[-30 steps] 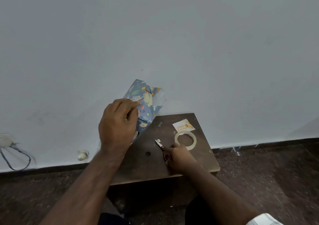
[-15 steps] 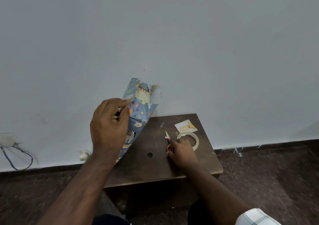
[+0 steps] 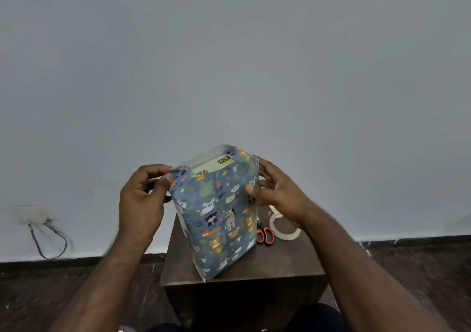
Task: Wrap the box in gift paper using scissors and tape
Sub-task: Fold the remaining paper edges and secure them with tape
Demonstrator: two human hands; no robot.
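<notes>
2 hands hold the box, sleeved in blue animal-print gift paper, upright on the small brown table. The left hand pinches the paper's top left corner — the right hand grips its right edge. Red-handled scissors and a tape roll lie just right of it.
</notes>
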